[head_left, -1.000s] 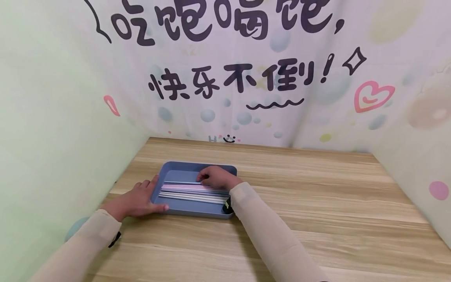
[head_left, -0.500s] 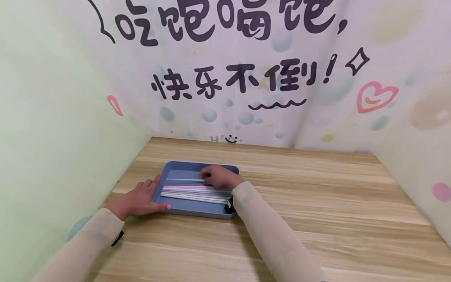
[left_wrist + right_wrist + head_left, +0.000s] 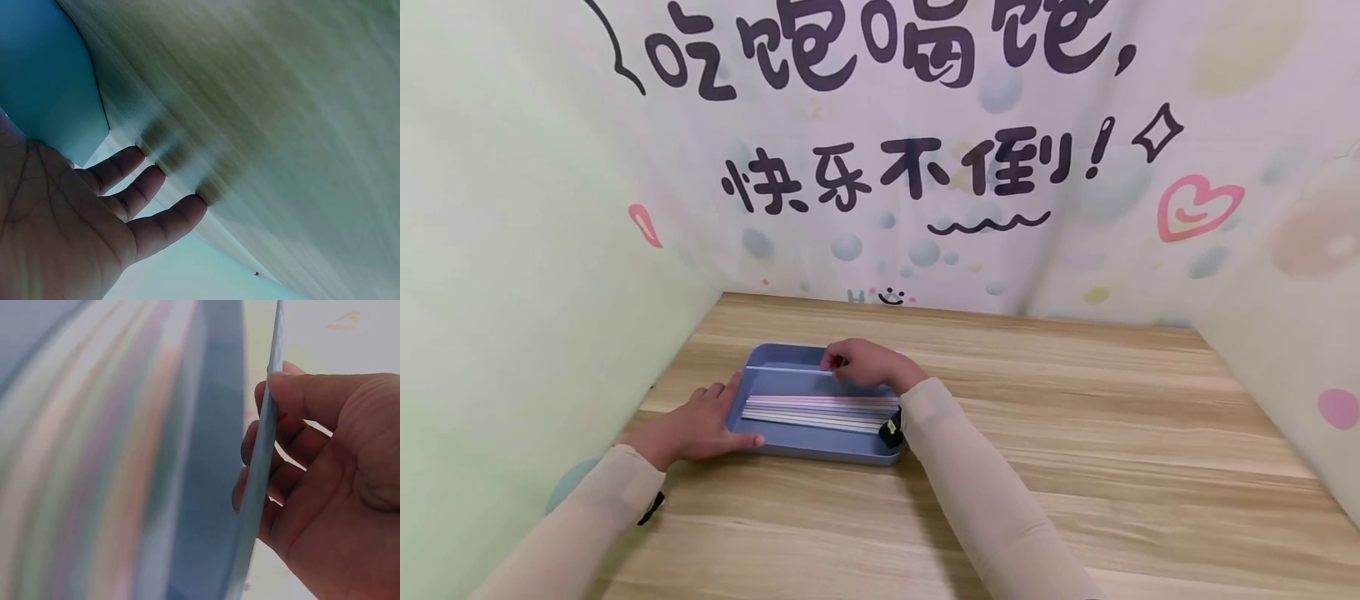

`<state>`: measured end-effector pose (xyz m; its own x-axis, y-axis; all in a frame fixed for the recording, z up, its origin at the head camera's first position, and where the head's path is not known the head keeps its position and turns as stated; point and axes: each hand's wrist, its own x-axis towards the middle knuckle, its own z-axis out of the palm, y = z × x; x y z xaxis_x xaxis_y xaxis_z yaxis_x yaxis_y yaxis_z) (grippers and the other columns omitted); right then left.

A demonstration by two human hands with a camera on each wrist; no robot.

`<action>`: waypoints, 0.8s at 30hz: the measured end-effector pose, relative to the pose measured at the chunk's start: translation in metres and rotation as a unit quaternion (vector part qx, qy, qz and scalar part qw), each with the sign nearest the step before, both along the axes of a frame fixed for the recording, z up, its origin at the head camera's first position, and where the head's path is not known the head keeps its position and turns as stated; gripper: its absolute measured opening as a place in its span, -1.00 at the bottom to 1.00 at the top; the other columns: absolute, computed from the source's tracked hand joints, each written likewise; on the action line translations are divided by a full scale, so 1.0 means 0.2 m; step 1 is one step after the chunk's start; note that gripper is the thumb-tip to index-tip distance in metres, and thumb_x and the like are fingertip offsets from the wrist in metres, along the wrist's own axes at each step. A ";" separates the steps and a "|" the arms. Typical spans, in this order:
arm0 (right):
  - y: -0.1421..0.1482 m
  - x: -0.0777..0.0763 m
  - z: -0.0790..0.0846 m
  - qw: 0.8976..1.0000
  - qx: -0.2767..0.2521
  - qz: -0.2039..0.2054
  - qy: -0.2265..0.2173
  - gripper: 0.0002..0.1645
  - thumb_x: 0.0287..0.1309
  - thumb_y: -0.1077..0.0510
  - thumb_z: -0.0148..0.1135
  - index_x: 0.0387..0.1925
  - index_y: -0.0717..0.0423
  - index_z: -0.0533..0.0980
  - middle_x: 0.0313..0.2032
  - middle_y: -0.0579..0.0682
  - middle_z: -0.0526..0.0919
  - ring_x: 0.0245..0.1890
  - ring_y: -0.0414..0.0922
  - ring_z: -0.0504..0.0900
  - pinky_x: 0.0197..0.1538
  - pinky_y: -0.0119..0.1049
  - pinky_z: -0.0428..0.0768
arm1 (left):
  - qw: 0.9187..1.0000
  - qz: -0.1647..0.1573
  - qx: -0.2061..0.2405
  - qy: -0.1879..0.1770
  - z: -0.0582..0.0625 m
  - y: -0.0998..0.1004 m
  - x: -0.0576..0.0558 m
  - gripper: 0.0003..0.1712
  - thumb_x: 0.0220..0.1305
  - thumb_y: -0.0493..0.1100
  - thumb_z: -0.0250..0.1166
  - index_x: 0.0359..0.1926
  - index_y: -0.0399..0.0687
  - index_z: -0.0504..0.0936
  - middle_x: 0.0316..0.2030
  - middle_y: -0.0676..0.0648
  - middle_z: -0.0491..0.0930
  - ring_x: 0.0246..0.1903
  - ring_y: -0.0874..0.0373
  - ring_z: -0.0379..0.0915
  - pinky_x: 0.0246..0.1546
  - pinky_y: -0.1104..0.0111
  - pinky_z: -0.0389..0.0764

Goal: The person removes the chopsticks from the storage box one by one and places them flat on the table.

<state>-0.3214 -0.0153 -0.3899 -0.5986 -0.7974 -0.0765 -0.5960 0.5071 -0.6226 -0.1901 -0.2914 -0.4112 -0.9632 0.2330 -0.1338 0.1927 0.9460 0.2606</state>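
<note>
A shallow blue-grey tray lies on the wooden table, with several thin straight sticks in pink, purple and white side by side in it. My right hand is over the tray's far part. Its thumb and fingers pinch one long light blue stick, seen close up in the right wrist view as a narrow light blue stick apart from the others. My left hand rests against the tray's left end, thumb along the front. In the left wrist view the fingers reach out straight beside the tray's outer wall.
Wood-grain tabletop stretches to the right and in front of the tray. A printed cloth backdrop with dark writing rises behind, and pale sheets stand at the sides. A black strap sits at the right wrist.
My right hand has drawn the light blue stick away from the other sticks, toward the tray's far side. The left hand stays at the tray's left end.
</note>
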 end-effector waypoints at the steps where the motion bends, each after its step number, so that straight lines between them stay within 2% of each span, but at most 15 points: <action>1: 0.00 0.00 0.02 1.000 0.001 0.004 0.003 -0.77 0.34 0.35 0.10 -0.04 0.21 0.59 -0.22 -0.05 0.56 -0.24 -0.13 0.47 -0.18 -0.31 0.47 | 1.000 -0.001 0.000 0.002 0.00 0.00 0.00 0.45 0.04 0.56 0.25 0.47 -0.50 -0.09 0.22 -0.58 0.26 0.19 -0.47 0.20 0.12 -0.18 0.36; 5: 0.03 0.02 0.11 1.000 0.013 0.019 0.011 -0.75 0.34 0.36 0.09 -0.01 0.22 0.58 -0.19 0.01 0.58 -0.20 -0.11 0.48 -0.14 -0.30 0.49 | 1.000 -0.004 -0.002 0.008 0.00 -0.01 0.00 0.44 0.05 0.56 0.24 0.47 -0.50 -0.10 0.20 -0.58 0.27 0.18 -0.48 0.21 0.12 -0.18 0.37; 9: 0.09 0.01 0.14 0.999 0.021 0.036 0.001 -0.76 0.34 0.37 0.11 -0.01 0.26 0.58 -0.14 0.08 0.60 -0.16 -0.11 0.48 -0.09 -0.30 0.48 | 1.000 -0.005 -0.001 0.013 0.00 -0.01 0.00 0.43 0.05 0.54 0.25 0.47 -0.50 -0.09 0.19 -0.59 0.28 0.18 -0.49 0.21 0.12 -0.19 0.36; 11: 0.12 0.01 0.15 0.999 0.018 0.040 -0.023 -0.77 0.33 0.37 0.11 -0.02 0.28 0.57 -0.13 0.12 0.60 -0.17 -0.12 0.48 -0.10 -0.30 0.48 | 1.000 -0.007 0.000 0.015 0.00 -0.02 0.00 0.42 0.05 0.53 0.27 0.47 -0.51 -0.08 0.18 -0.60 0.28 0.17 -0.50 0.22 0.11 -0.19 0.37; 17: 0.26 0.03 0.18 0.993 0.012 0.048 -0.109 -0.77 0.30 0.38 0.10 -0.04 0.32 0.52 -0.23 0.06 0.53 -0.24 -0.11 0.46 -0.18 -0.29 0.45 | 1.000 -0.004 0.003 0.010 0.00 -0.01 0.01 0.41 0.06 0.52 0.26 0.46 -0.52 -0.07 0.20 -0.60 0.27 0.18 -0.49 0.21 0.12 -0.19 0.36; 24: 0.43 0.05 0.19 0.982 0.039 0.048 -0.179 -0.76 0.29 0.37 0.10 -0.02 0.32 0.49 -0.33 -0.03 0.47 -0.35 -0.10 0.42 -0.28 -0.23 0.43 | 1.000 -0.006 0.007 0.006 -0.01 -0.01 0.01 0.41 0.08 0.52 0.25 0.47 -0.50 -0.11 0.22 -0.60 0.24 0.20 -0.51 0.17 0.12 -0.21 0.34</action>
